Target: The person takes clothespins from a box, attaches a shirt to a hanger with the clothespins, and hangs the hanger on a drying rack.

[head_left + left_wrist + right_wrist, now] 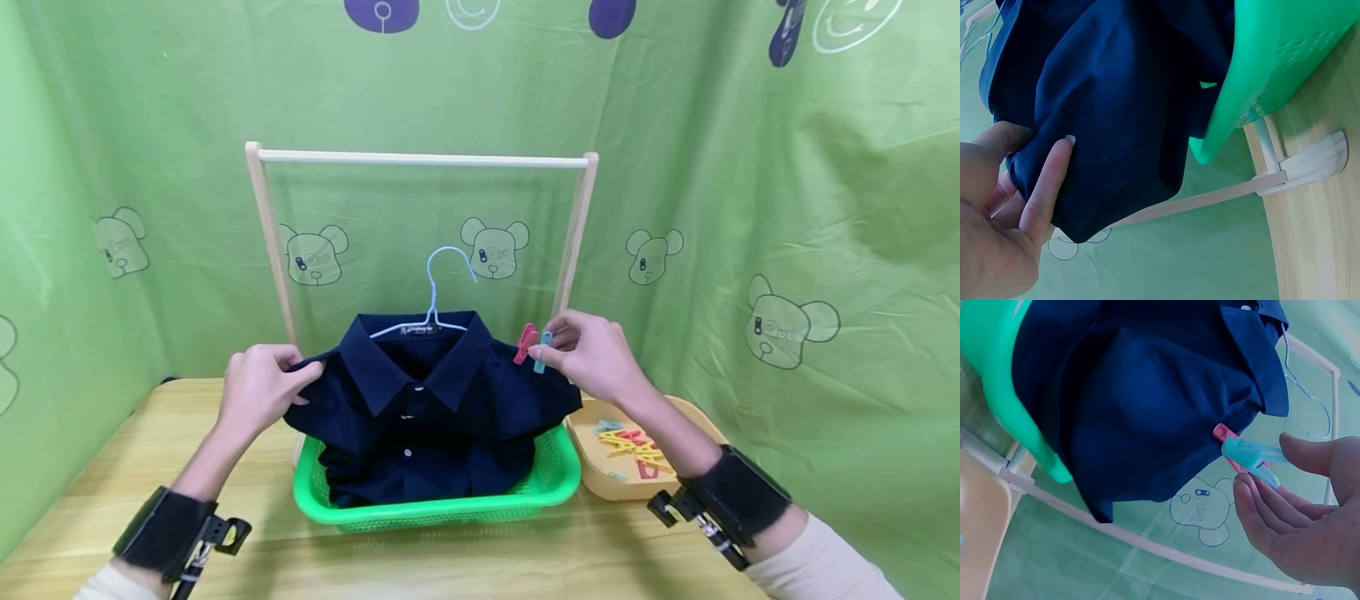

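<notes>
navy sleeve cloth [315, 408] is being pinched by the left hand [258, 385] at the shirt's [450, 467] nine o'clock, seemingly spreading it. at two, the right hand [592, 354], its forearm [671, 433] slanting in from four, is pinching a blue peg [1244, 453] beside a red peg [526, 342] gripping the shoulder. the shirt is resting in a green basket [435, 512], perhaps for propping, its hanger [432, 312] pointing to twelve; behind, a rack [420, 158] is standing on the desk [375, 558], with a tray [622, 490] sitting past three o'clock.

High head view, wrist close-ups, shirt [450, 442] shared

The shirt [442, 437] is navy, the basket [442, 510] green.
</notes>
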Demonstrator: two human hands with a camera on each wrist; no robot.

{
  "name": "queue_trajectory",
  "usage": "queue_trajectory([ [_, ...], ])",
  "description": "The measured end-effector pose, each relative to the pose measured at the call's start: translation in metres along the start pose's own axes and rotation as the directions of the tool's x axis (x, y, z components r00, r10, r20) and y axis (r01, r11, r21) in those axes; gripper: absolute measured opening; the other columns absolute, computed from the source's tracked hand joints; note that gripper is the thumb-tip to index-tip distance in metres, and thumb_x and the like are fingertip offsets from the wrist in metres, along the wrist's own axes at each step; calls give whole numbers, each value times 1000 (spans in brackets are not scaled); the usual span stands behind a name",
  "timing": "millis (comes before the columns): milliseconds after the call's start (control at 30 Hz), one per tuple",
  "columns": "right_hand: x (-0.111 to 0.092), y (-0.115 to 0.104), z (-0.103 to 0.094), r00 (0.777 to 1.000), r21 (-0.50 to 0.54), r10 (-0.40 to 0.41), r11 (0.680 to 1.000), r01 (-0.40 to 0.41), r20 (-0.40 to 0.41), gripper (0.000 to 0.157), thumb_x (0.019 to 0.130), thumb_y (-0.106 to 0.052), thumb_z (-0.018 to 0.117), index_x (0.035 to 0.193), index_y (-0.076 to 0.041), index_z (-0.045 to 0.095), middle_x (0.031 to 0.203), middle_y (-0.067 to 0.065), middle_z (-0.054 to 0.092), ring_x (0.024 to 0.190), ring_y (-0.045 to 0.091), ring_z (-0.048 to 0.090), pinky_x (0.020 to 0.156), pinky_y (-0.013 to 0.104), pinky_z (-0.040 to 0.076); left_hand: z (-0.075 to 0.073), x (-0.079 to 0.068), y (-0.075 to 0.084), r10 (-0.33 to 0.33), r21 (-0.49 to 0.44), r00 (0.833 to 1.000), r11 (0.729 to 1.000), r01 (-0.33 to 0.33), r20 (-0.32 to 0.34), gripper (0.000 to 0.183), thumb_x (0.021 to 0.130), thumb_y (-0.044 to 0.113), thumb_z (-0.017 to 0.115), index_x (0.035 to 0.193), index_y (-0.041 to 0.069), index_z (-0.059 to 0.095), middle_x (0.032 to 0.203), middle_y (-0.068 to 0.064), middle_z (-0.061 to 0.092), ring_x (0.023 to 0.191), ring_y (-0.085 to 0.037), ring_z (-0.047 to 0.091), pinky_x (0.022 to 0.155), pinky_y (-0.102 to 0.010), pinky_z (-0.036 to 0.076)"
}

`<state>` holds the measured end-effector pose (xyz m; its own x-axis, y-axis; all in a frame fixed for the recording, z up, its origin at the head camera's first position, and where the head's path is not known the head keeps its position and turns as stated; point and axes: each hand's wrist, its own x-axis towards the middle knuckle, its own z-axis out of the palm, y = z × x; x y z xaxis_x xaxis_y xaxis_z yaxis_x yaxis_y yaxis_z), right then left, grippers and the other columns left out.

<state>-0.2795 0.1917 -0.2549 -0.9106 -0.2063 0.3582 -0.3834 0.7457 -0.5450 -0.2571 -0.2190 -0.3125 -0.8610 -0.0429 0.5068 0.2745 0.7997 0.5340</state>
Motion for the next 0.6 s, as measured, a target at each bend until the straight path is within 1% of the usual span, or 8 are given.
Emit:
queue_trajectory([
  [267,2,-18,7,999,28,-34,999,33,22,31,86,-28,82,107,-9,71,92,4,77,88,19,75,78,40,59,-1,-1,-1,-4,0,1000,1000,4,9,31,89,28,73,63,14,65,60,-2,72,49,-8,69,45,-29,41],
  [433,4,-28,12,997,27,-72,997,72,8,32,83,-29,84,105,-10,71,91,3,75,85,17,73,78,38,58,-1,-1,-1,-6,7,1000,1000,6,7,31,89,28,73,63,14,65,59,-2,71,48,-8,69,46,-29,41],
  [600,5,-34,15,997,47,-74,996,72,35,34,83,-30,84,107,-10,71,89,3,75,84,16,73,77,37,58,0,1,0,1,2,1000,1000,-1,10,31,90,28,72,63,14,66,59,-2,72,49,-9,69,45,-29,41],
])
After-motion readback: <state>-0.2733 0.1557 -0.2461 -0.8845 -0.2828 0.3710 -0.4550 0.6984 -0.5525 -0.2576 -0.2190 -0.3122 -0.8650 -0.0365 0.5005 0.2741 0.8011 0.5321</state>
